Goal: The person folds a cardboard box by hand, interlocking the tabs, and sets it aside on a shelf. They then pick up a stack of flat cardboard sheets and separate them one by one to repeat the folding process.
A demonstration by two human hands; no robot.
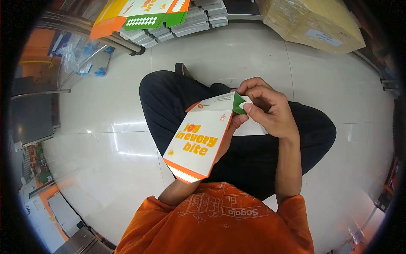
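Observation:
A white cardboard box with orange edges and yellow "joy in every bite" lettering is tilted over my lap. My left hand grips it from below and along its right edge. Only the thumb side shows; the other fingers are behind the box. At the upper right end, my right hand has its thumb and fingers closed on a green flap with a white tab. A white panel extends beneath that hand, partly covered.
Flat printed cartons lie on stacked grey-white card at the top. A wrapped brown carton stands at upper right. Clear plastic bags hang at left. Pale floor tiles surround my crossed legs.

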